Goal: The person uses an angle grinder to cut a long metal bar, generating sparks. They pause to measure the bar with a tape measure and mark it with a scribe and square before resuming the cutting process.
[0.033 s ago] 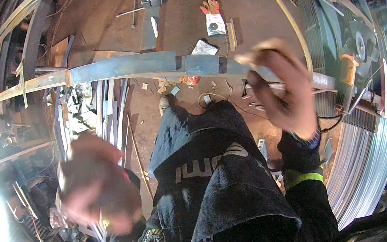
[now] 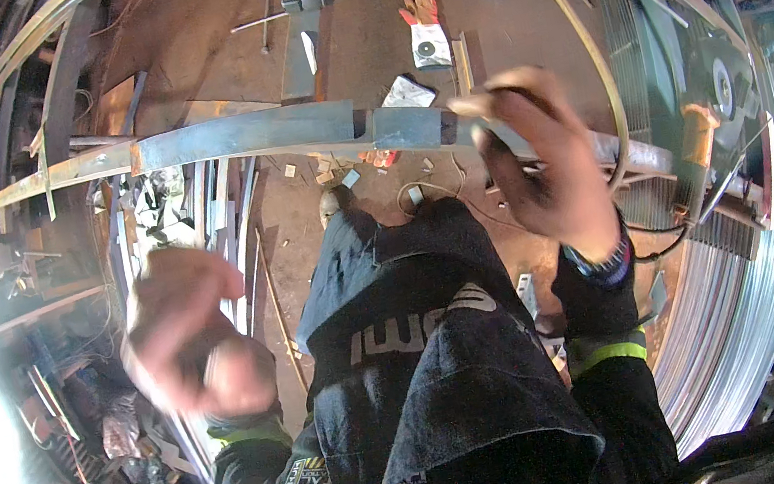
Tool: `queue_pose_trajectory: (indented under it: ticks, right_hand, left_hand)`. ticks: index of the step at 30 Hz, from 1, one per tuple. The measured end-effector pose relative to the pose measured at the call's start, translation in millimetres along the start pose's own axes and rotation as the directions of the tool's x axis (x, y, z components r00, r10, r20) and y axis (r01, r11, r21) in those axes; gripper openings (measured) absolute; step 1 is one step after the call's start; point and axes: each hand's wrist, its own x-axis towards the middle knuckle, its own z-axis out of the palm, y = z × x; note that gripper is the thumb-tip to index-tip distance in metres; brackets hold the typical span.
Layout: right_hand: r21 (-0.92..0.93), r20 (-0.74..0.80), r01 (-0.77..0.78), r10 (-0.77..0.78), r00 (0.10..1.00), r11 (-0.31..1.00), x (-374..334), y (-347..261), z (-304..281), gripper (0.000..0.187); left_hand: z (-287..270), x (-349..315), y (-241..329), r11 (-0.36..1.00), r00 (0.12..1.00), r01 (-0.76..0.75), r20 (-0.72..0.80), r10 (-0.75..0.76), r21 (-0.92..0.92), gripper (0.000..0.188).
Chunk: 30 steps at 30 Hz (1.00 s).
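My right hand [image 2: 547, 166] is raised over the right part of a long flat steel bar [image 2: 244, 135], which crosses in front of me. Its thumb and fingers are apart, and nothing shows between them. From this view I cannot tell whether the fingertips touch the bar. My left hand [image 2: 191, 334] hovers at the lower left, above a bundle of long metal strips [image 2: 217, 203]. It is smeared by motion, with its fingers partly hidden, so whether it holds anything is unclear.
Beyond the bar, a white-and-orange work glove [image 2: 428, 43] and a white packet [image 2: 408, 93] lie on the brown floor. A yellowish hose [image 2: 571, 15] curves down on the right, near stacked shiny metal lengths [image 2: 745, 327]. Bright glare fills the far left.
My left hand has shifted slightly upward, showing more of the cuff. My right hand has moved a little to the left and looks sharper.
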Motion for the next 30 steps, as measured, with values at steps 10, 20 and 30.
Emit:
queue_pose_trajectory:
  ticks: [10, 20, 30]
  right_hand:
    - [-0.629, 0.140, -0.159, 0.311, 0.940, 0.761, 10, 13, 85, 0.039]
    - [-0.611, -0.064, -0.369, 0.421, 0.905, 0.700, -7, -53, 77, 0.044]
    - [-0.345, -0.167, -0.334, 0.293, 0.941, 0.877, 49, -39, 121, 0.026]
  left_hand:
    - [-31, 0, -141, 0.979, 0.896, 0.049, 0.424, -0.130, 0.198, 0.016]
    - [-24, 24, -222, 0.999, 0.892, -0.049, 0.450, 0.049, -0.012, 0.018]
    - [-50, 28, -236, 0.991, 0.869, -0.127, 0.476, 0.134, -0.046, 0.020]
